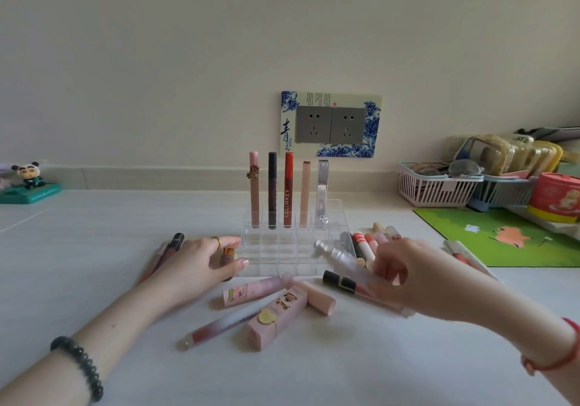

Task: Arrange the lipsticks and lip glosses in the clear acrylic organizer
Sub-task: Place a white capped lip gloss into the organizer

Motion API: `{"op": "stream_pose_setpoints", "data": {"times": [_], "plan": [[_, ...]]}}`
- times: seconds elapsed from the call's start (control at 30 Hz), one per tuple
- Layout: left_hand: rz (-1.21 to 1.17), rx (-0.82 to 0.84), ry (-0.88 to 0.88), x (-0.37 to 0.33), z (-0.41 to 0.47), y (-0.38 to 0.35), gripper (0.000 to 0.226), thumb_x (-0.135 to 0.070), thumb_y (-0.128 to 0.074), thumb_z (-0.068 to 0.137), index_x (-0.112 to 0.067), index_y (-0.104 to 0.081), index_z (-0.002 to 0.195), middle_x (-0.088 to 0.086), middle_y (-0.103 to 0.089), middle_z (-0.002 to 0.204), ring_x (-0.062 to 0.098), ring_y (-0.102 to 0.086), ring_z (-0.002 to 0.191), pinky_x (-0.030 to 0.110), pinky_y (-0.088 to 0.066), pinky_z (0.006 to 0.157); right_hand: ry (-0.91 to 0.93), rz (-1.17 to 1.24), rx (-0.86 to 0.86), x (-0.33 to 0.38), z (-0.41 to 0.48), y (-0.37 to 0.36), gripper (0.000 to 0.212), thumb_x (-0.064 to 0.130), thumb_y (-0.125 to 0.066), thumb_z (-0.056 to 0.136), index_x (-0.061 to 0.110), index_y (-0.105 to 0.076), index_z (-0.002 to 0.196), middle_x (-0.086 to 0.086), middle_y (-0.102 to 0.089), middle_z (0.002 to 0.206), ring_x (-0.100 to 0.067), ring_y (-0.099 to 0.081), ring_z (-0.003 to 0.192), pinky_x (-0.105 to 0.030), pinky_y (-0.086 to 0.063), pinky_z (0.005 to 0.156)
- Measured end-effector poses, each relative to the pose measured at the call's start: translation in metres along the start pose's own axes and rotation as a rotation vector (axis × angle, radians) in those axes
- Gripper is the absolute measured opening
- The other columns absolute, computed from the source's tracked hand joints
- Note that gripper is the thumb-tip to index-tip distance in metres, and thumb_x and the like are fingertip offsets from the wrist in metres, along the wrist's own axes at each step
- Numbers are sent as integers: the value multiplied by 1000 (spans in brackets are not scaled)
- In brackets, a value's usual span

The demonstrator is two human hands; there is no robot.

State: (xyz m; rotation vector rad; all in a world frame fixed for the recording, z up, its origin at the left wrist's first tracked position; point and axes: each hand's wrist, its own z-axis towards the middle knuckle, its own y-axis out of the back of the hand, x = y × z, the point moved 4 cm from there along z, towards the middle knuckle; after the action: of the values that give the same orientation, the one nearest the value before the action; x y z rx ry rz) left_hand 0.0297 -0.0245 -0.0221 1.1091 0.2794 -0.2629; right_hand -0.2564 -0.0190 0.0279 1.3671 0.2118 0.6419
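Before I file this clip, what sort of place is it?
Probably a home vanity or desk top against a wall: a decorated wall socket, a pink basket of odds and ends, a panda figurine, and lipsticks lying loose around a clear organizer.
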Motion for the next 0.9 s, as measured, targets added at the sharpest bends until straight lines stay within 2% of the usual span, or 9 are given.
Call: {"op": "stream_pose_setpoints", "data": {"times": [0.07,0.13,0.23,0.3,0.37,0.47,0.63,0.77,0.9], "plan": [[-29,-8,-8,-1,1,-1,48,-59,-53,78,-41,-51,123,-23,-51,81,1,-40,84,13,-20,69,-45,212,-18,-6,3,9,21,31,-64,76,20,-50,66,4,-66,58,-1,-56,45,-10,-43,47],[-44,-5,-10,-1,1,-2,48,-57,-53,79,-39,-50,124,-20,-57,98,-1,-38,87,10,-18,65,-62,411,-66,-14,9,17,20,24,-67,75,13,-51,71,-1,-70,59,-10,-61,45,-22,-50,45],[-55,12,-17,0,1,-2,49,-57,-52,80,-38,-49,125,-22,-53,92,0,-38,87,7,-21,67,-97,542,-153,-27,23,28,26,25,-73,69,14,-53,81,5,-71,65,-14,-65,47,-34,-53,42],[-63,25,-15,1,1,-3,48,-57,-52,80,-39,-50,124,-19,-48,82,2,-39,84,-1,-22,68,-113,603,-187,-34,37,30,29,23,-75,67,19,-53,86,5,-72,68,-16,-66,48,-30,-52,40],[-60,24,-7,1,2,-3,47,-57,-53,79,-39,-50,123,-13,-50,78,2,-39,77,0,-24,67,-118,643,-226,-40,52,30,26,20,-74,68,20,-56,87,3,-72,66,-18,-66,48,-25,-52,41],[-46,12,-21,0,1,-2,47,-54,-54,80,-38,-51,124,-9,-63,94,3,-39,69,-9,-21,65,-113,710,-275,-47,76,31,19,14,-71,72,12,-59,86,-1,-71,62,-18,-67,52,-26,-55,46],[-21,-1,-39,-1,1,0,48,-55,-53,80,-39,-49,125,-8,-63,110,5,-38,71,-11,-19,65,-91,699,-325,-45,117,30,11,13,-65,79,11,-57,85,-5,-70,76,-18,-67,66,-30,-58,65],[-31,2,-57,-3,2,1,47,-53,-55,80,-37,-51,124,-6,-65,96,0,-45,65,-11,-20,65,-66,581,-290,-39,136,22,10,12,-64,81,5,-61,86,-5,-69,76,-13,-65,63,-26,-56,66],[-5,-6,-60,-4,1,3,48,-55,-54,80,-37,-51,125,-6,-63,112,5,-46,78,-12,-19,66,-36,490,-282,-38,144,14,4,11,-63,81,7,-63,82,-6,-69,74,-16,-66,65,-33,-57,72]]}}
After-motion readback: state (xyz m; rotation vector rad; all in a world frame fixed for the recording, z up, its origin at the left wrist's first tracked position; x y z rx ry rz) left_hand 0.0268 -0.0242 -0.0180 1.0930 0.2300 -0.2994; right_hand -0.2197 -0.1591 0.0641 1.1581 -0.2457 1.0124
